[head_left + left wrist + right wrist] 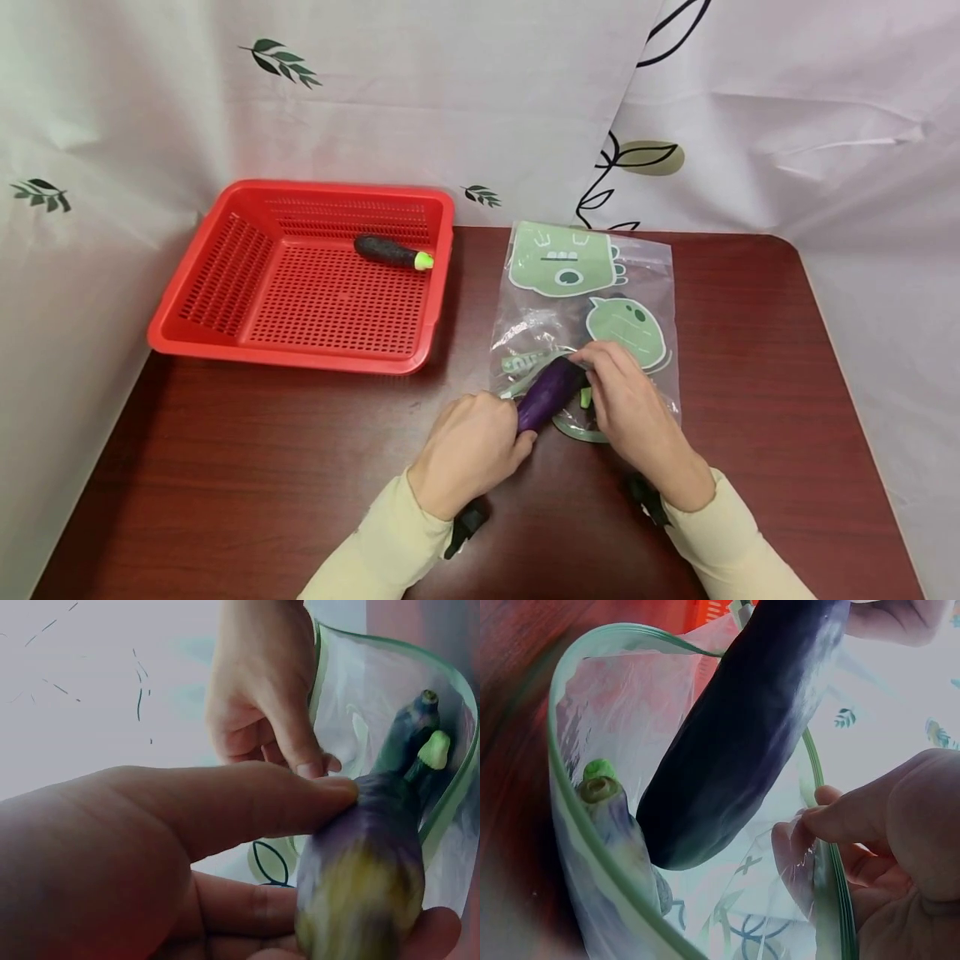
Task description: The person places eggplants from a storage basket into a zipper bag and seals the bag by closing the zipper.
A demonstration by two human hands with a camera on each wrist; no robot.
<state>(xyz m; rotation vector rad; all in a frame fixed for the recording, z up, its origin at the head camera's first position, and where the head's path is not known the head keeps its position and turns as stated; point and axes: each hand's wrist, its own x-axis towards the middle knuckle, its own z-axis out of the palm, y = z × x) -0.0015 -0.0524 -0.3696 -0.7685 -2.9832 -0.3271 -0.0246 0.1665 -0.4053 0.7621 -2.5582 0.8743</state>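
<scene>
My left hand (468, 446) grips a purple eggplant (550, 393), fingers and thumb curled round it. The eggplant slants over the mouth of a clear zip bag (562, 258) with green cartoon prints. In the right wrist view its dark rounded end dips inside the bag's green rim. My right hand (636, 412) pinches the rim on the right side, thumb against fingers. Inside the bag lies a purplish vegetable with a cut stem (619, 817), beside a bright green stem tip (600, 769); the bag wall partly hides them.
A red perforated basket (322, 364) stands at the back left of the dark wooden table (262, 467). One dark vegetable with a bright green end (386, 251) lies in it, near the right wall. White leaf-printed curtain (360, 125) hangs behind the table.
</scene>
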